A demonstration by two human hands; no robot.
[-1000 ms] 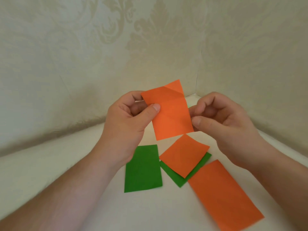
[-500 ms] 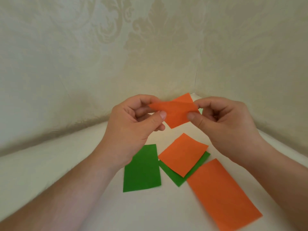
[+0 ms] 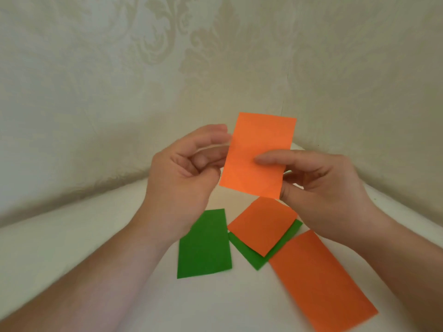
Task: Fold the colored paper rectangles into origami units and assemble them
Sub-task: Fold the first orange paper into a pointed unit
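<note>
**Orange rectangle held upright above the loose papers**

The right hand (image 3: 328, 188) holds an orange paper rectangle (image 3: 257, 154) up in the air, standing nearly upright with its long side running up and down and its top tipped slightly to the right. The right index finger lies flat across the face of the sheet while the thumb sits behind its lower right corner, so the paper is pinched between them. The left hand (image 3: 184, 180) is just beside the sheet's left edge; its fingers (image 3: 215, 133) are loosely curled and blurred, and whether their tips touch the paper cannot be told. It does not plainly grip anything.

Taking the held rectangle as the landmark, the other papers all lie below it on the pale surface (image 3: 72, 248). Directly beneath it is a smaller orange piece (image 3: 262, 225), turned like a diamond, lying on top of a green sheet (image 3: 254, 257) whose edges show at the lower left and right. Below and to the left of the landmark lies a separate green rectangle (image 3: 203, 244), flat, its right edge just beside the covered green sheet. Below and to the right lies a long orange rectangle (image 3: 321, 281), set diagonally, its upper end touching or overlapping the covered green sheet.

Behind the held rectangle rises a cream wall covering (image 3: 167, 68) with a faint ornamental pattern.
</note>
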